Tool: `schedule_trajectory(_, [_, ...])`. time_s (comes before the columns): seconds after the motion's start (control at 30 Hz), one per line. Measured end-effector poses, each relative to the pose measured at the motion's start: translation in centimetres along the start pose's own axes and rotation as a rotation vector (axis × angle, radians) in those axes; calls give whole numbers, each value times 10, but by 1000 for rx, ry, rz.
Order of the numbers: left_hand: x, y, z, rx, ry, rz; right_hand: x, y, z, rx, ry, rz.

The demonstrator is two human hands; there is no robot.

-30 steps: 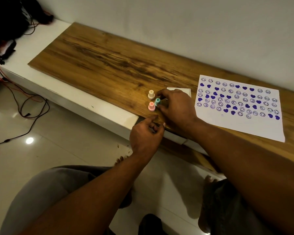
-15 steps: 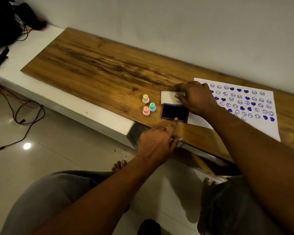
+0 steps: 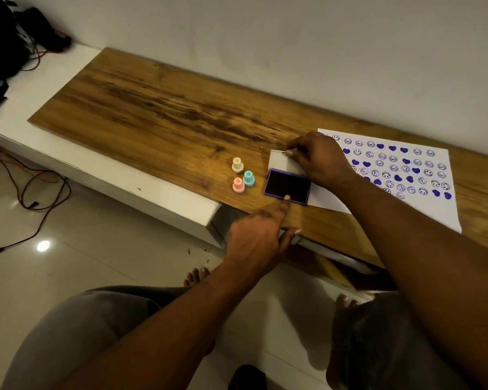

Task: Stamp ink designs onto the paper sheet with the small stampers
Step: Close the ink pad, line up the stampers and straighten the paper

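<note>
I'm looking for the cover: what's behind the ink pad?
Its white lid is open behind the ink pad, the right hand pinching its far edge. That hand covers the lid's right part and the left edge of the paper.

L+R forearms [image 3: 164, 330] bare; grey trousers [image 3: 68, 333]; bare feet [image 3: 195, 275], toes vis.

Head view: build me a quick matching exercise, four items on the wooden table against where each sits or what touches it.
Column one:
1. cream small plastic stamper
2. pink small plastic stamper
3. purple rectangular ink pad
4. white hinged lid

Column two:
A. near edge touched by the left hand's index fingertip
B. stamper farthest from the person
C. gripped by the right hand
D. stamper nearest the wooden table's front edge

Pairs: 1-B, 2-D, 3-A, 4-C
</note>
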State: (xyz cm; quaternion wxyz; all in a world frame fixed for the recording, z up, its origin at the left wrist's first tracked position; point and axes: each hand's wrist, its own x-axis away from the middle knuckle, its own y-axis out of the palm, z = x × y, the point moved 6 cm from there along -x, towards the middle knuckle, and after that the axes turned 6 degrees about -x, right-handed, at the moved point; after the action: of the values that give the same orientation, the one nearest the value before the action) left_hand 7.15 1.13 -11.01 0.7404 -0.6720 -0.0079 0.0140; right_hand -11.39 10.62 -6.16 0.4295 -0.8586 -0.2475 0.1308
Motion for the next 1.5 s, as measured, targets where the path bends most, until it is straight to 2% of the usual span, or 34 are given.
schedule_trajectory(0.1, [0,-2,1,-2,-2,11,1,-2,-2,9,-23,-23])
schedule_trajectory(0.33, [1,-3,1,-1,-16,46,17,-24,-12,-38,-67,72])
schedule_trajectory(0.67, [5,-12,0,-47,-9,107,40,8,-14,55,-163,-165])
schedule_trajectory(1.17, [7,-12,0,-65,-2,116,41,22,-15,99,-240,-182])
schedule_trajectory(1.5, [6,-20,-3,-27,-11,180,43,21,-21,123,-235,-198])
